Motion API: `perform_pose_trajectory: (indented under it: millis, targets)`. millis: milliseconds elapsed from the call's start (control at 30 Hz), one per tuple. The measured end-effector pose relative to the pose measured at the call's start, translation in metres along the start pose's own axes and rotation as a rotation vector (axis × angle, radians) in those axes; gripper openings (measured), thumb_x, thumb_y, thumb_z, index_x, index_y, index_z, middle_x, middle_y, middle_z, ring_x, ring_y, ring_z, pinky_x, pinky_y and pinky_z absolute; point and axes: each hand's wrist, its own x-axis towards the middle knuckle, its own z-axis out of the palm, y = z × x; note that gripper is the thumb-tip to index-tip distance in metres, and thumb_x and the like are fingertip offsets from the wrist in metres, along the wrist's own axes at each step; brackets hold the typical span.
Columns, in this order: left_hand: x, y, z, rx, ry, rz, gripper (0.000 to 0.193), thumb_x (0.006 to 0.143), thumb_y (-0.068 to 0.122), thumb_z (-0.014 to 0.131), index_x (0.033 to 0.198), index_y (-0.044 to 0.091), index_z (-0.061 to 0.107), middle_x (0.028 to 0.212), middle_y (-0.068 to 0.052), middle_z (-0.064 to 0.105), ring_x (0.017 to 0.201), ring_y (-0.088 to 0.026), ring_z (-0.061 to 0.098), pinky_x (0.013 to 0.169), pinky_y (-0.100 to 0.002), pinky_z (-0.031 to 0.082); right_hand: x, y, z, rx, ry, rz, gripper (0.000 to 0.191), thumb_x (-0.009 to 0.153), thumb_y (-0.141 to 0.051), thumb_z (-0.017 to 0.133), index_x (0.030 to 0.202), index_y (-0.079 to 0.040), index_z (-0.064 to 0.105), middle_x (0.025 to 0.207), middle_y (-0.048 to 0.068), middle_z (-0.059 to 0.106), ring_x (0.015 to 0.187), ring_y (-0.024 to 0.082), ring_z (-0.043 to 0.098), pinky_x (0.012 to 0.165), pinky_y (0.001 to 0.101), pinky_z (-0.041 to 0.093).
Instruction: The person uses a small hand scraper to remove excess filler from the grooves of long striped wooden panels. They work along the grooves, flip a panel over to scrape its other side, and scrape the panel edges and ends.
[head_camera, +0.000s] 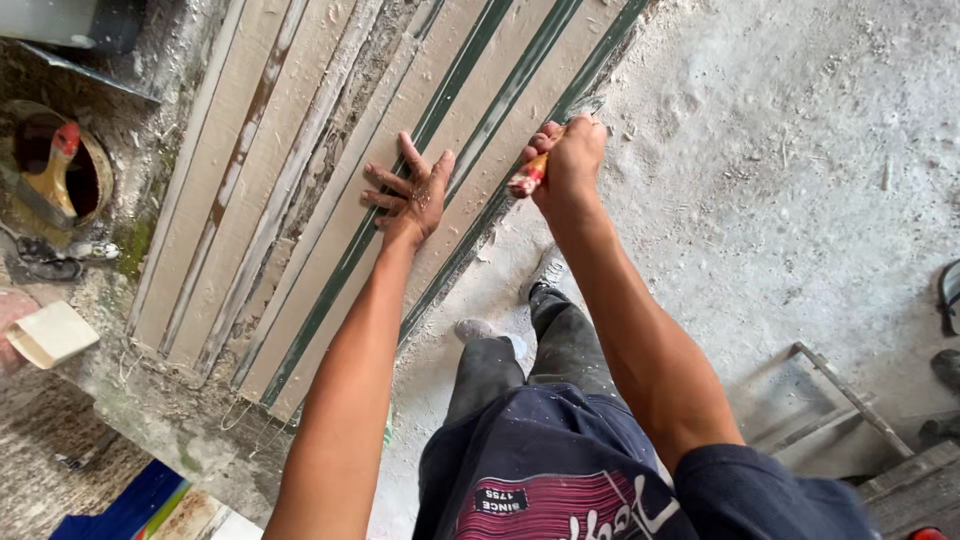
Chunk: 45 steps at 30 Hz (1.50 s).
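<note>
My left hand (410, 192) lies flat with spread fingers on a long beige wooden panel (330, 230) that has dark green strips along its edges. My right hand (568, 160) is closed around a tool with a red and yellow handle (530, 175); its working end (590, 103) rests against the right edge of the panels. Several such panels lie side by side, slanting from lower left to upper right. Both hands are dusty.
Sawdust covers the concrete floor (780, 170) on the right. My legs and feet (500, 335) stand beside the panels. Wooden frame pieces (850, 400) lie at lower right, a sandal (948, 295) at the right edge. A round hole with a red-handled tool (55, 165) is at left.
</note>
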Motion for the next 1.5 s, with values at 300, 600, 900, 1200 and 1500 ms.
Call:
perform_pose_trajectory:
  millis: [300,600,900,1200,1500]
  targets:
    - [-0.006,-0.012,-0.001,-0.221,0.044,0.133,0.103,0.079,0.092,0.029,0.162,0.043,-0.007,0.167,-0.028,-0.024,0.142,-0.069,-0.020,0.105,-0.083,-0.001,-0.185,0.286,-0.035,-0.586,0.077,-0.113,0.022,0.110,-0.033,0.035,0.112,-0.012,0.039,0.078,0.017,0.059,0.056,0.024,0.057,0.049,0.0401,0.048]
    - [-0.038,-0.216,-0.001,0.100,0.399,0.557,0.074,0.108,0.062,0.033,0.170,0.026,0.018,0.178,-0.017,-0.004,0.165,-0.043,-0.004,0.132,-0.067,-0.001,-0.092,0.165,-0.113,-1.131,-0.369,-1.040,0.020,0.113,-0.018,0.047,0.101,-0.003,0.055,0.078,0.014,0.067,0.061,0.030,0.064,0.054,0.0440,0.049]
    - [-0.050,-0.337,-0.013,0.170,0.093,0.403,0.086,0.102,0.071,0.025,0.167,0.023,-0.002,0.172,-0.016,-0.021,0.155,-0.047,-0.025,0.119,-0.067,-0.010,-0.217,0.408,-0.144,-1.488,-0.718,-0.710,0.014,0.095,-0.020,0.062,0.099,-0.010,0.053,0.080,0.022,0.067,0.070,0.048,0.062,0.060,0.0593,0.048]
    - [-0.055,-0.329,-0.021,0.210,0.087,0.449,0.090,0.100,0.076,0.025,0.167,0.026,-0.008,0.171,-0.016,-0.025,0.153,-0.050,-0.027,0.118,-0.070,-0.014,-0.139,0.307,-0.103,-1.281,-0.183,-0.908,0.017,0.108,-0.010,0.053,0.092,-0.005,0.053,0.071,0.012,0.058,0.057,0.023,0.055,0.048,0.0421,0.044]
    - [-0.056,-0.325,-0.026,0.145,0.055,0.473,0.091,0.098,0.078,0.023,0.167,0.027,-0.009,0.172,-0.015,-0.026,0.153,-0.050,-0.028,0.118,-0.070,-0.015,-0.248,0.452,-0.169,-1.522,-0.767,-0.878,0.014,0.093,-0.010,0.068,0.104,-0.010,0.058,0.076,0.016,0.061,0.066,0.035,0.062,0.058,0.0479,0.050]
